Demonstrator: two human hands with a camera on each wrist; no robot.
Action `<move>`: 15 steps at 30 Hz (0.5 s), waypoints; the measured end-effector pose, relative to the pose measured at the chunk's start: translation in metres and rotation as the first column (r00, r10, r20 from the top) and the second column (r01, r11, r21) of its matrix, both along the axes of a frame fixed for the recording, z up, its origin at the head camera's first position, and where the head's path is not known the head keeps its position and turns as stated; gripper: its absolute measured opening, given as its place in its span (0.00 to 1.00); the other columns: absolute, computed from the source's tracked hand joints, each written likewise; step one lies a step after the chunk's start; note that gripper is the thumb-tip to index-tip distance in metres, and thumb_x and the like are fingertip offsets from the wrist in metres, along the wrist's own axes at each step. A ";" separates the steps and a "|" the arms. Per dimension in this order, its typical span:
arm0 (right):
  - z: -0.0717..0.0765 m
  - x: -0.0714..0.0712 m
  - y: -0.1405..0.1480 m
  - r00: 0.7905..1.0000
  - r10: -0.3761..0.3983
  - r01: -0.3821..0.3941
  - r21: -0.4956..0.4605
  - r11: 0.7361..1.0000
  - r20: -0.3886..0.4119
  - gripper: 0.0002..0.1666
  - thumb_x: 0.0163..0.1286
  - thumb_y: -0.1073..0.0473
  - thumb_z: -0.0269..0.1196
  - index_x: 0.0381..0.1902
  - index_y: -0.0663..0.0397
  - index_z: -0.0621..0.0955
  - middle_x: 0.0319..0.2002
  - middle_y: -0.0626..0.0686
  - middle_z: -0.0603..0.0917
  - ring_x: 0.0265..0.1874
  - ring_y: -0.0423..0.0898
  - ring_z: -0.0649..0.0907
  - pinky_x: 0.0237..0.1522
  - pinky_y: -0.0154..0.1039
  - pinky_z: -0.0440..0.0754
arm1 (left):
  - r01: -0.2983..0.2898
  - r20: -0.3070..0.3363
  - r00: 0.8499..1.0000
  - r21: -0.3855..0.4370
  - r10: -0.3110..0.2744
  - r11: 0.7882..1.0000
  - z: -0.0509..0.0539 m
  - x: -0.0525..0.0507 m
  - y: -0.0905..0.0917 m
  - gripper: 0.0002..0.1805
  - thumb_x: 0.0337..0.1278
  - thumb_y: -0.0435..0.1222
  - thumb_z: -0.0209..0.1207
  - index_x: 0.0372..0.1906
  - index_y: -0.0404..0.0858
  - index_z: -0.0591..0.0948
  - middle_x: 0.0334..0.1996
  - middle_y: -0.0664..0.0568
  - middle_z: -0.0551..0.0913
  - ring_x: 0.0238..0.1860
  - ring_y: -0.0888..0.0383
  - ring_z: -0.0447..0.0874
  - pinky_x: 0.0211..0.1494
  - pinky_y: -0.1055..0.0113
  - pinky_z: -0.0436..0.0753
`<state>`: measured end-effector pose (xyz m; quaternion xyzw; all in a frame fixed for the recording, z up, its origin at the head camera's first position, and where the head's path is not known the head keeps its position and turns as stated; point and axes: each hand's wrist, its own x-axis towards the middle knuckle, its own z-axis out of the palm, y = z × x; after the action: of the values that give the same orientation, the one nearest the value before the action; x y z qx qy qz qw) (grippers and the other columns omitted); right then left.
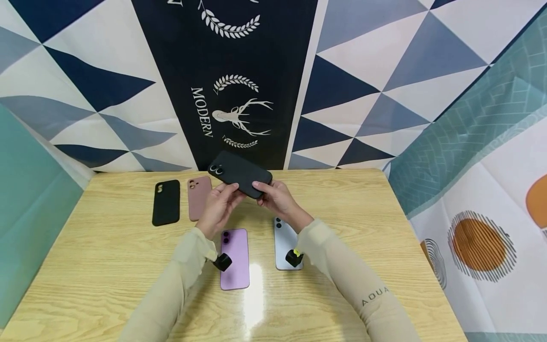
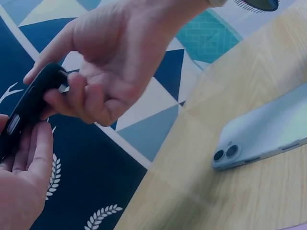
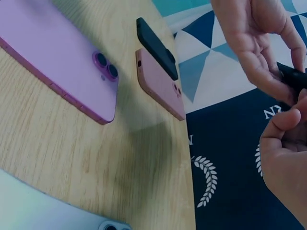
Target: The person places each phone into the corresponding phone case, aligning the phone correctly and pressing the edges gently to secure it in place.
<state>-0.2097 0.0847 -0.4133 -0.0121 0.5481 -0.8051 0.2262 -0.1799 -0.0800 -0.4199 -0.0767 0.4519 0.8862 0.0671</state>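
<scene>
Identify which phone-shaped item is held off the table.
The black item with ringed lenses, gripped by left hand and right hand; the black case, pink case, purple phone and pale blue phone lie on the table.

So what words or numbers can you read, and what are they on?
"MODERN": on the black panel.
"N": same panel, head view's top edge; the rest is cut off.
"NY": same panel, right wrist view.
"AQUA": on the right sleeve.
I can read nothing on the held black item, purple phone, pale blue phone, black case or pink case.
</scene>
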 end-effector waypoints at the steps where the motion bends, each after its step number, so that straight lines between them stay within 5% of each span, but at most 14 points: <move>1: -0.001 0.000 0.001 1.000 0.007 -0.007 -0.004 1.000 0.000 0.06 0.68 0.60 0.54 0.34 0.57 0.75 0.20 0.47 0.78 0.15 0.40 0.72 0.22 0.31 0.71 | 0.006 0.006 1.000 0.000 -0.006 1.000 0.000 0.000 -0.001 0.12 0.65 0.28 0.48 0.32 0.40 0.81 0.30 0.53 0.85 0.34 0.63 0.85 0.45 0.73 0.84; 8: -0.002 -0.002 0.002 0.998 0.069 -0.068 -0.019 0.997 0.006 0.13 0.71 0.49 0.44 0.38 0.48 0.73 0.20 0.46 0.74 0.14 0.41 0.67 0.21 0.33 0.63 | 0.028 0.042 0.999 -0.042 -0.026 0.999 0.002 0.000 -0.008 0.15 0.64 0.29 0.47 0.24 0.40 0.80 0.23 0.53 0.79 0.24 0.64 0.78 0.32 0.76 0.82; 15: 0.003 -0.003 0.005 0.997 0.075 -0.074 -0.035 0.997 0.019 0.14 0.72 0.51 0.45 0.32 0.45 0.76 0.24 0.46 0.75 0.16 0.40 0.71 0.20 0.33 0.65 | 0.106 0.035 0.994 -0.059 -0.104 0.993 0.001 0.001 -0.013 0.17 0.65 0.33 0.43 0.24 0.40 0.79 0.21 0.56 0.78 0.20 0.66 0.77 0.25 0.79 0.78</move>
<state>-0.2124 0.0896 -0.4104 -0.0281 0.5311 -0.8055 0.2613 -0.1789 -0.0928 -0.4188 -0.0690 0.4808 0.8660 0.1187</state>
